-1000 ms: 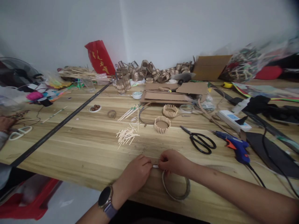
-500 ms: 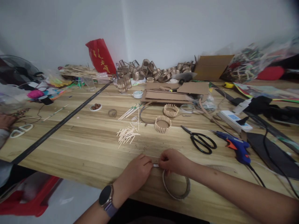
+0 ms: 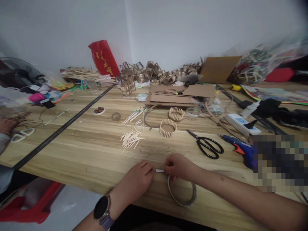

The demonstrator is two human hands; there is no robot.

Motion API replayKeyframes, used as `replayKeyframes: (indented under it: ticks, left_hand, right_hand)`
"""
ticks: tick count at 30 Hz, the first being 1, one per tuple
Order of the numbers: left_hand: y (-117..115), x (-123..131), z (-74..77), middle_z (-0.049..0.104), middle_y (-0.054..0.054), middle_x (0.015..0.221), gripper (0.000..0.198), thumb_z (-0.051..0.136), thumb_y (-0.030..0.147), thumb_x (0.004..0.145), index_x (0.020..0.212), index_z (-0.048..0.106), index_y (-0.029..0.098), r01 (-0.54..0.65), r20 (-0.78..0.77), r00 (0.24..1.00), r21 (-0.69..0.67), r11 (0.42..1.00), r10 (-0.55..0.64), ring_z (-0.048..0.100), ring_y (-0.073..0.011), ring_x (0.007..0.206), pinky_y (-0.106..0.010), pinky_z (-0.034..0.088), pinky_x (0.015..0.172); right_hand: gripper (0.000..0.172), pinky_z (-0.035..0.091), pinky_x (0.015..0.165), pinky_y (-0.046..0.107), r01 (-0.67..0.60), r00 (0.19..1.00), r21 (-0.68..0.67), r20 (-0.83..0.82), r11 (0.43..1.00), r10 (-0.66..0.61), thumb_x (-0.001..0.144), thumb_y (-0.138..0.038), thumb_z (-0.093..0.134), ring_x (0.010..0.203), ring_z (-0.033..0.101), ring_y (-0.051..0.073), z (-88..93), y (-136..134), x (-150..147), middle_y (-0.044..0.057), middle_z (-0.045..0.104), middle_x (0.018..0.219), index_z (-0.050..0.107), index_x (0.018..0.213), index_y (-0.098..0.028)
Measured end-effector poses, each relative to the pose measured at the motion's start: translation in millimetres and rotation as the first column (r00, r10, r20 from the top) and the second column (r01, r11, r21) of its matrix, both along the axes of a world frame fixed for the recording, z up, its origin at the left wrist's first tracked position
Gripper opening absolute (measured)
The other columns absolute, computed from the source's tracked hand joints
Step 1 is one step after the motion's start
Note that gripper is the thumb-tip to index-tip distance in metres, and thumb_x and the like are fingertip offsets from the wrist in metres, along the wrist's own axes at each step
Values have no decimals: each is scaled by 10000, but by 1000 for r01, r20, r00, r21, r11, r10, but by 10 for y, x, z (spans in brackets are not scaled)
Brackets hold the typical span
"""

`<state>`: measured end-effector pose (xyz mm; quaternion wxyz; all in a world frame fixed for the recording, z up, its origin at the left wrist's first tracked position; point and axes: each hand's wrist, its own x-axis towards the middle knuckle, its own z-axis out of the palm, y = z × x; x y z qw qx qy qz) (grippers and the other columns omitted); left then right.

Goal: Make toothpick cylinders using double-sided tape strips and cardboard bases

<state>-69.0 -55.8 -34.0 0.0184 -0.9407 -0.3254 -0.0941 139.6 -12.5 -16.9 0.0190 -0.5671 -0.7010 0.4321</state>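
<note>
My right hand (image 3: pixel 179 166) is closed in a pinch on a narrow strip whose short white end (image 3: pixel 159 170) sticks out to the left. Below that hand, a loop of the grey-brown strip (image 3: pixel 194 194) curves over the table near its front edge. My left hand (image 3: pixel 139 176), with a watch on the wrist, rests just left of the white end, fingers curled together. Its fingertips are hidden, so whether they grip anything does not show. Beyond my hands lie a pile of short wooden sticks (image 3: pixel 131 138) and two round stick-walled baskets (image 3: pixel 167 129), (image 3: pixel 176 114).
To the right lie black-handled scissors (image 3: pixel 208 147) and a blue glue gun (image 3: pixel 243 149), beside a white power strip (image 3: pixel 243 125). Cardboard sheets (image 3: pixel 172 98) and many small baskets (image 3: pixel 156 72) stand at the back. Another person's hand (image 3: pixel 8 125) is at far left, near white scissors (image 3: pixel 22 135).
My left hand has shifted slightly left and down, so more of the strip's white end shows between the hands. My right hand stays almost where it was.
</note>
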Motion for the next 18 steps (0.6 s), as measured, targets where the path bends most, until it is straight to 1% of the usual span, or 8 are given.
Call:
replayKeyframes:
  ticks: [3, 5, 7, 11, 16, 18]
  left_hand:
    - [-31, -51, 51, 650, -117, 940, 170, 464, 63, 909, 929, 627, 108, -30, 13, 999, 51, 998, 29, 585, -240, 921, -391, 534, 824]
    - [-71, -39, 80, 663, -125, 973, 200, 440, 57, 913, 974, 625, 102, -38, 57, 998, 79, 996, 34, 595, -241, 934, -405, 529, 857]
    - [-124, 13, 88, 671, -119, 1013, 215, 434, 60, 915, 1024, 614, 103, -25, 100, 995, 77, 997, 17, 606, -231, 959, -393, 524, 891]
    - [-218, 159, 29, 673, -104, 1098, 188, 454, 79, 921, 1027, 602, 126, 8, 127, 992, 29, 1000, -12, 604, -210, 1062, -342, 513, 937]
    - [-257, 243, -70, 680, -104, 1101, 169, 467, 64, 909, 988, 596, 138, -35, 135, 990, -9, 999, 36, 625, -208, 1041, -330, 531, 905]
    - [-266, 248, -87, 679, -104, 1108, 163, 473, 60, 903, 974, 597, 138, -40, 130, 991, 4, 999, 39, 620, -213, 1057, -334, 518, 929]
  right_hand:
    - [175, 377, 457, 169, -2, 1000, 4, -2, 1000, 2, 706, -188, 533, 545, 659, 133, -19, 3, 3, -14, 673, 498, 640, 568, -181]
    - [182, 377, 454, 171, -6, 1000, 5, -3, 1000, 6, 708, -190, 529, 549, 663, 138, -22, 3, 1, -12, 675, 502, 640, 564, -183]
    - [183, 374, 446, 174, -10, 1000, 3, 2, 1000, 10, 708, -192, 534, 548, 666, 143, -11, 0, -3, -7, 678, 508, 641, 560, -183]
    - [194, 374, 441, 174, -5, 1000, -12, 19, 1000, 5, 726, -205, 555, 553, 671, 147, 31, -5, -20, -1, 681, 511, 649, 558, -178]
    - [201, 392, 457, 161, 5, 1000, -48, 11, 999, -4, 744, -200, 573, 559, 671, 137, 61, 5, -32, -12, 671, 503, 634, 555, -175]
    - [249, 401, 447, 163, 8, 1000, -77, 0, 997, -8, 773, -208, 545, 505, 642, 126, 83, 1, -22, -23, 634, 460, 605, 533, -180]
